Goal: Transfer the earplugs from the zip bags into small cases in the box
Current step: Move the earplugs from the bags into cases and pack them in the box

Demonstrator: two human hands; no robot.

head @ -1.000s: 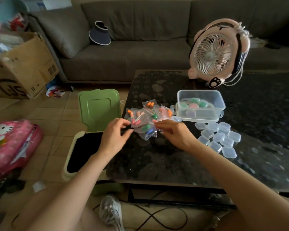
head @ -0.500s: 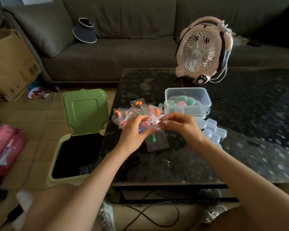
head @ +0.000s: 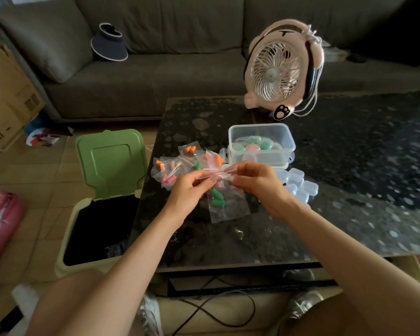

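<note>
Zip bag (head: 230, 210) of green earplugs (head: 217, 199) — pinched by left hand (head: 188, 194) and right hand (head: 260, 186).

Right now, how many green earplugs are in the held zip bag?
2. The upper green earplug sits just below the left hand inside the zip bag; the lower green earplug lies under it. The hand may hide more.

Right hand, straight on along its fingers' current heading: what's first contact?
Probably the left hand: both pinch the top of the zip bag, and the right hand points along it toward the left one. Beyond lies the pile of zip bags, though depth is unclear.
</note>
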